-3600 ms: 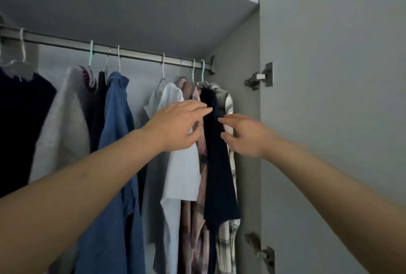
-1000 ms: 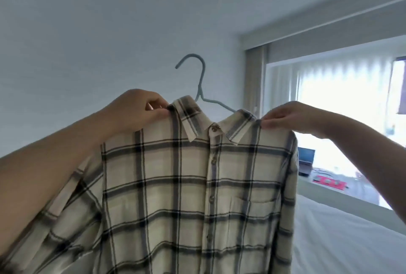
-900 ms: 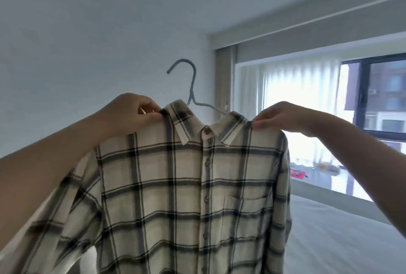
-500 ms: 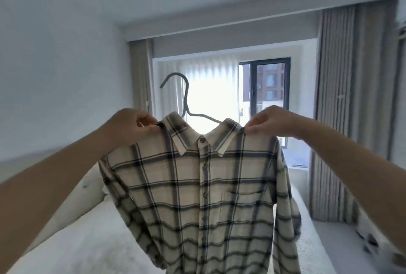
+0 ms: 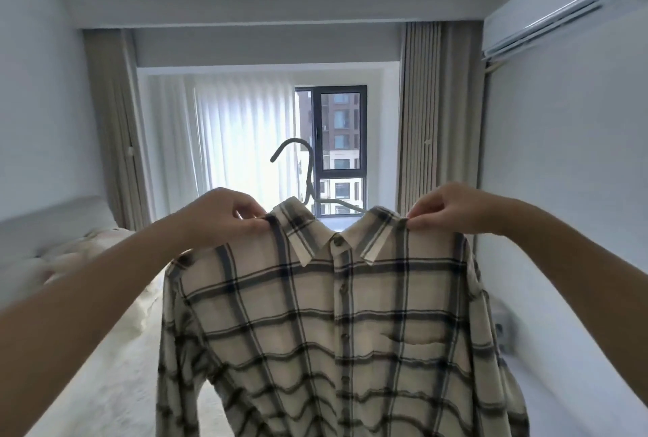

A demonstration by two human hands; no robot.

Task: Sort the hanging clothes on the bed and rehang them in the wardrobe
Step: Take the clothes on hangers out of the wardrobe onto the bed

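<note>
At frame centre, our left hand [image 5: 224, 217] and right hand [image 5: 447, 208] pinch the shirt [image 5: 336, 331] shoulders, keeping it spread on its hanger [image 5: 308, 177] above the bed [image 5: 105, 384].

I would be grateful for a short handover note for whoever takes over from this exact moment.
Left hand pinches one shoulder of the plaid shirt; right hand pinches the other.
The shirt is buttoned and on its grey hanger, held up in the air above the bed.
Done: shirt is in hand, on its hanger.
Left: lay it on the bed for sorting, then rehang it in the wardrobe, which is out of view.
</note>
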